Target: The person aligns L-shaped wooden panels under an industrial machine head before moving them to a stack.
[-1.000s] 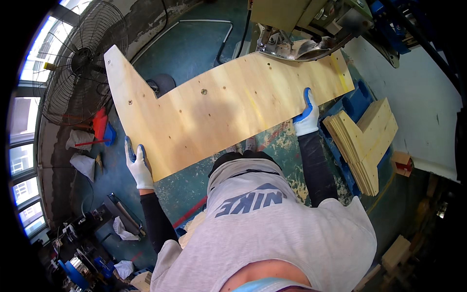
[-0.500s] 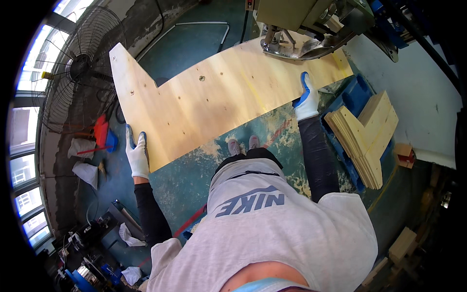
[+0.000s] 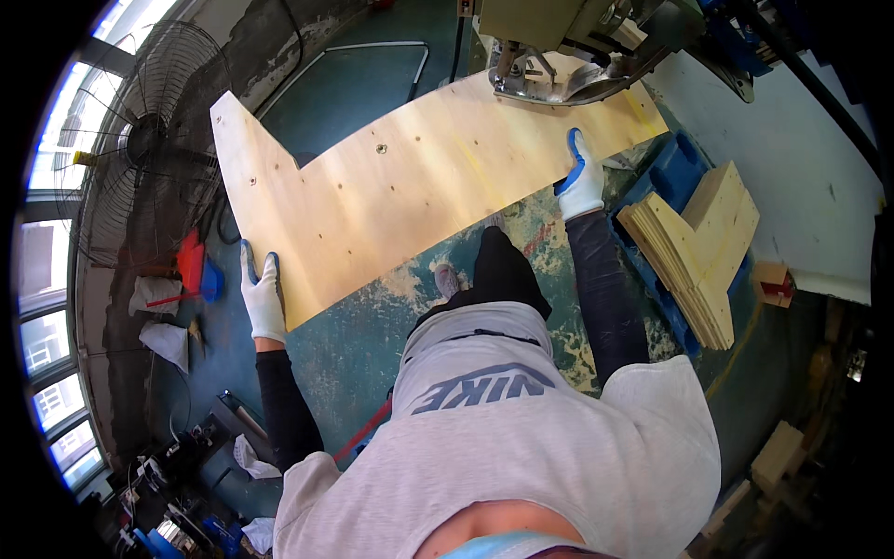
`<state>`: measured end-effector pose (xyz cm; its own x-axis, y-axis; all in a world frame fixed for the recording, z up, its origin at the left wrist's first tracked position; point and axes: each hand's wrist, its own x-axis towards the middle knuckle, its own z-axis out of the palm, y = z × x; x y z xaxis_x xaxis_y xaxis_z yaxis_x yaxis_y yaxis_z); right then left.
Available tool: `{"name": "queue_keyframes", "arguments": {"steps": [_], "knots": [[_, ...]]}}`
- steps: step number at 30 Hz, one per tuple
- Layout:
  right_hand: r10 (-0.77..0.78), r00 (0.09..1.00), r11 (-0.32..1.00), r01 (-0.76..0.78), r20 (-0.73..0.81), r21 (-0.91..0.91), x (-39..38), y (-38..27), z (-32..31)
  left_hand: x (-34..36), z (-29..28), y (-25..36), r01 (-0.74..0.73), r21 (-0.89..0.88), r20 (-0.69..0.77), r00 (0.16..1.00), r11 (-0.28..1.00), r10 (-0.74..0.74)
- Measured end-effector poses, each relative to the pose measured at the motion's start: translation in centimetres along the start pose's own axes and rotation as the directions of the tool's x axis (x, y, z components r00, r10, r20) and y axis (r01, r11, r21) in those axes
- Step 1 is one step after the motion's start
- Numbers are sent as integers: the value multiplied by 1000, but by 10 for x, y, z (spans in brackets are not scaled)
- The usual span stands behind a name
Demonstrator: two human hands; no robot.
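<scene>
A large pale plywood panel (image 3: 428,186), with a curved far edge and a notch near its left end, is held level across my front. My left hand (image 3: 264,289), in a white and blue glove, is closed on its lower left edge, thumb on top. My right hand (image 3: 580,175), gloved alike, grips the near edge toward the right end, with thumb up and fingers hidden underneath. The panel's far right part lies under the metal head of an olive-green machine (image 3: 531,70).
A wire fan (image 3: 144,140) stands at the left, with a red dustpan (image 3: 190,261) and white sacks (image 3: 166,346) below it. Stacked plywood pieces (image 3: 689,261) lie on a blue pallet (image 3: 661,168) at the right. A cardboard box (image 3: 773,284) sits by the white wall.
The panel and both hands have shifted forward, away from my body, my right hand slightly further. My right leg has stepped forward beneath the panel.
</scene>
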<state>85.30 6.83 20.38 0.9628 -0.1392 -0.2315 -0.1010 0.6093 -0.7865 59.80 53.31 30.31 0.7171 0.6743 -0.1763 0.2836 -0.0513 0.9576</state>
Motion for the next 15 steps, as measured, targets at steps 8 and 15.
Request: {"name": "queue_keyframes", "arguments": {"steps": [8, 15], "knots": [[29, 994, 1000, -29, 106, -8, -11, -11, 16, -4, -14, -13, -126, 30, -49, 991, 992, 127], [229, 958, 940, -264, 173, 215, 70, -50, -32, -39, -3, -2, -229, 19, -169, 959, 973, 229]]}}
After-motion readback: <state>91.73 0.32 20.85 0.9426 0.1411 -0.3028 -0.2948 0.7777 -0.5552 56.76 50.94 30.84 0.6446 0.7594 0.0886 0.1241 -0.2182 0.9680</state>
